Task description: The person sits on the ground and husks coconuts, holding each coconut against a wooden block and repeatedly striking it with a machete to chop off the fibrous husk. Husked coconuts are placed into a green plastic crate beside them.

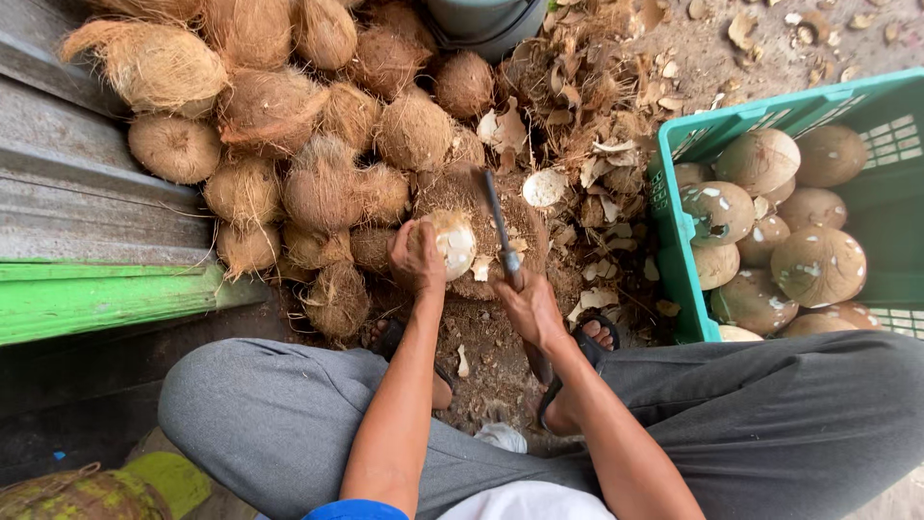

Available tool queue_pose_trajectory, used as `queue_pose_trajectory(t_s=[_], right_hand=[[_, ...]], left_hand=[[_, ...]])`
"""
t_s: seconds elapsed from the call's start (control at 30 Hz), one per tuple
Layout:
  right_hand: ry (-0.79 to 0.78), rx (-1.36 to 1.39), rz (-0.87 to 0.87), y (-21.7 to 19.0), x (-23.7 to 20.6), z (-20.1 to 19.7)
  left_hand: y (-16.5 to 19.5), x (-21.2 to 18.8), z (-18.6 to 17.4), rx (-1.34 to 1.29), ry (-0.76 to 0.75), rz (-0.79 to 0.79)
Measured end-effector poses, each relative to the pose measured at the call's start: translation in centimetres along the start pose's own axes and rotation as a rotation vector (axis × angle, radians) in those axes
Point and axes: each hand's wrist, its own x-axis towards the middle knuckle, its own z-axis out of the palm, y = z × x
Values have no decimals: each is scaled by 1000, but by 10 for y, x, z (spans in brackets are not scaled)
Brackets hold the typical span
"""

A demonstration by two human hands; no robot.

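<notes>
The left hand (pixel 417 256) grips a half-peeled coconut (pixel 450 243), the right hand (pixel 527 306) grips a knife (pixel 500 227); a glancing blade could cut the fingers (pixel 404 241).

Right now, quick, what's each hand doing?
Left hand: closed on a partly peeled coconut.
Right hand: closed on a knife handle.

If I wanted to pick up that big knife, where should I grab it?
By the handle, the near end, where the right hand already grips the knife. Come from the sitting person's side: the long dark blade points away toward the coconut pile, passing close beside the coconut the left hand steadies, so that end is probably unsafe.
</notes>
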Motion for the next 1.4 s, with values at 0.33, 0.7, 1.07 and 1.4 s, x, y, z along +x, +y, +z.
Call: queue_pose_trajectory(t_s=[0.33, 0.7, 1.07, 1.4], right_hand=[[-95, -109, 198, -8, 1, 10], [-17, 62, 38, -9, -4, 6], [-104, -24, 239, 30, 13, 3], [-46, 52, 138, 20, 6, 4]], left_hand=[[8, -4, -8, -56, -12, 53], [-5, 4, -4, -91, -56, 39], [-5, -22, -11, -9, 4, 390], [-4, 13, -32, -310, -297, -42]])
